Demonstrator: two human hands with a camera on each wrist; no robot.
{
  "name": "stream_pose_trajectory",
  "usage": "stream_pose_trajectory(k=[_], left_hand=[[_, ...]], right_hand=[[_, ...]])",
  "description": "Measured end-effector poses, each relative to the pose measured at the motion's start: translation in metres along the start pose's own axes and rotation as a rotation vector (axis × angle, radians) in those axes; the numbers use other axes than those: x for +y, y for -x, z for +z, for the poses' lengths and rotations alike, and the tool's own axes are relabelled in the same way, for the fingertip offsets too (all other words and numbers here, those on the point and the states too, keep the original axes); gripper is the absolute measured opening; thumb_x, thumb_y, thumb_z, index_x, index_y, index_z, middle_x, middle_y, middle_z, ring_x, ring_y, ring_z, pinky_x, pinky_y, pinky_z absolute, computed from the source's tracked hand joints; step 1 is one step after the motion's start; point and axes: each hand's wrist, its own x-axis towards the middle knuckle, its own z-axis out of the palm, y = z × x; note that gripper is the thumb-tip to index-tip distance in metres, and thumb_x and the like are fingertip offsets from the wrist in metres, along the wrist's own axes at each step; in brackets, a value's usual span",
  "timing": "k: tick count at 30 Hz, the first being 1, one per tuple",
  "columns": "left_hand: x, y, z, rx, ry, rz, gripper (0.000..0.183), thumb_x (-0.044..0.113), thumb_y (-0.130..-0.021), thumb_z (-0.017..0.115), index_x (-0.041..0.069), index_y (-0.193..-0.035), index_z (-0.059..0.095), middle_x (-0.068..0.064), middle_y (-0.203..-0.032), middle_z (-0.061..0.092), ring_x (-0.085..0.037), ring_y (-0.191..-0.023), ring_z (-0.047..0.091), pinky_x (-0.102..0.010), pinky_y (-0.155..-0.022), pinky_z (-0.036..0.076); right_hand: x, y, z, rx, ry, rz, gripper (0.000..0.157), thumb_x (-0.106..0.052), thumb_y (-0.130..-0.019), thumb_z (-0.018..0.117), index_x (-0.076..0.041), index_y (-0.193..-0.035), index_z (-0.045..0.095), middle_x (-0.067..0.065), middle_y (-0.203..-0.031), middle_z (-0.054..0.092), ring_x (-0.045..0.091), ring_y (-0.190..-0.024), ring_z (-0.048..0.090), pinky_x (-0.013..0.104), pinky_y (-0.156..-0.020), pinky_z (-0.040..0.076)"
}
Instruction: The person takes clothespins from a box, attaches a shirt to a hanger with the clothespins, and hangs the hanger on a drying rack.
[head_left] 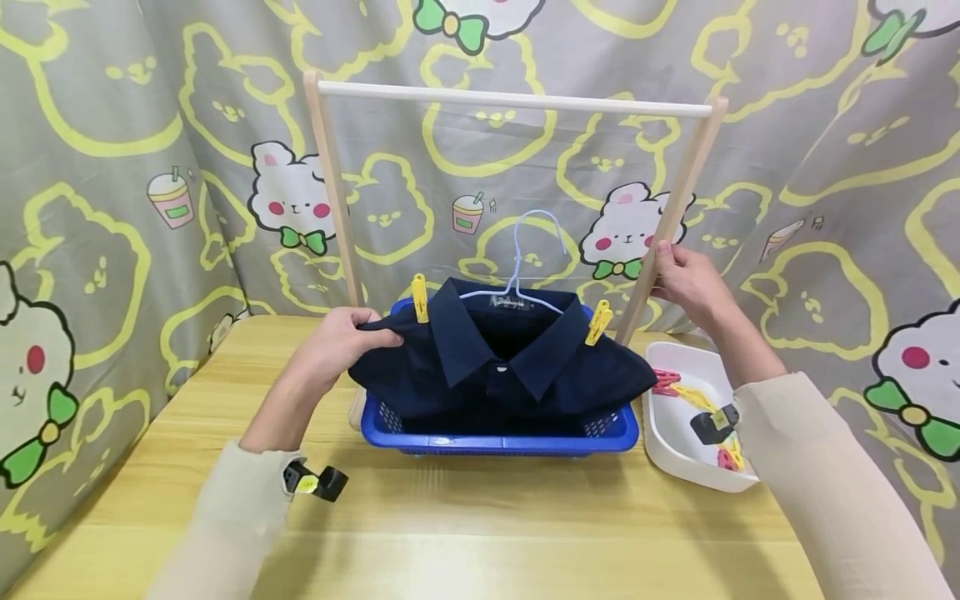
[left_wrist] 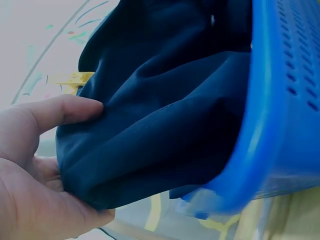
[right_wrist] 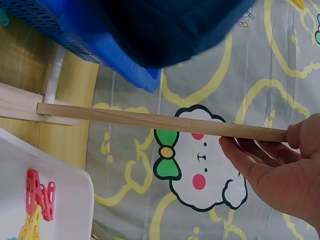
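Note:
A dark navy collared shirt [head_left: 480, 367] lies over the blue basket [head_left: 517, 443], with a light blue wire hanger [head_left: 517, 258] at its neck. Two yellow clothespins [head_left: 420, 298] are clipped on it, one at each shoulder. My left hand [head_left: 335, 346] pinches the shirt's left-side shoulder edge between thumb and fingers, as the left wrist view also shows. On the other side my right hand [head_left: 692, 282] holds the right upright of a wooden rack [head_left: 670, 217], thumb and fingers around the post. The hanger's hook stands below the rack's white rod [head_left: 513, 99], apart from it.
A white tray [head_left: 697, 473] to the right of the basket holds several red and yellow clothespins [right_wrist: 40, 197]. The rack stands on the wooden table [head_left: 480, 533] around the basket. Behind hangs a grey patterned curtain [head_left: 382, 50].

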Motion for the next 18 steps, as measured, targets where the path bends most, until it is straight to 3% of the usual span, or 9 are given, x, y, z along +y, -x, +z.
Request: stream_pose_trajectory(k=[5,11,18], left_hand=[[0.016,-0.008,-0.007,-0.008,-0.023,-0.006,0.030,0.022,-0.079,0.075,0.006,-0.067,0.052,-0.001,-0.068,0.048,-0.025,-0.085,0.050,-0.035,-0.078,0.041],[0.038,-0.019,-0.018,-0.022,0.016,-0.012,0.034,0.021,-0.080,0.075,0.010,-0.060,0.050,0.003,-0.059,0.042,-0.023,-0.083,0.048,-0.033,-0.076,0.039],[0.062,-0.026,-0.032,0.045,0.039,-0.004,0.026,0.020,-0.079,0.075,0.011,-0.062,0.058,0.001,-0.071,0.052,-0.023,-0.090,0.049,-0.034,-0.077,0.041]], right_hand=[[0.001,-0.001,0.000,0.003,-0.020,0.006,0.073,-0.056,-0.096,0.029,0.004,-0.137,0.038,0.028,-0.129,0.044,0.039,-0.124,0.046,0.044,-0.098,0.040],[0.001,0.000,0.000,-0.001,-0.033,0.014,0.075,-0.056,-0.096,0.029,0.002,-0.142,0.034,0.029,-0.132,0.044,0.040,-0.125,0.046,0.045,-0.098,0.039],[0.001,-0.002,0.000,0.008,-0.024,0.007,0.073,-0.056,-0.096,0.026,0.000,-0.142,0.036,0.031,-0.132,0.045,0.038,-0.123,0.047,0.044,-0.099,0.040]])
